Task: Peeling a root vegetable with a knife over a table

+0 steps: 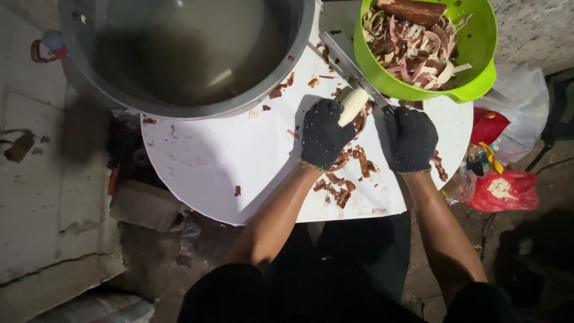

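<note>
Peeled pale root (353,105), firm and likely slick, sits gripped in the closed left hand (323,134); best held at its thick end. Beside it, the right hand (410,138) closes on a knife (350,62) over the table (239,161).

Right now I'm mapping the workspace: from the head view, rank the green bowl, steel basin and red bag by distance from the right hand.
1. green bowl, just beyond the right hand
2. red bag, to its right
3. steel basin, far left

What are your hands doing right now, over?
Left hand gripping pale peeled root. Right hand on knife, blade by green bowl of peelings. Peel scraps litter white board.
</note>
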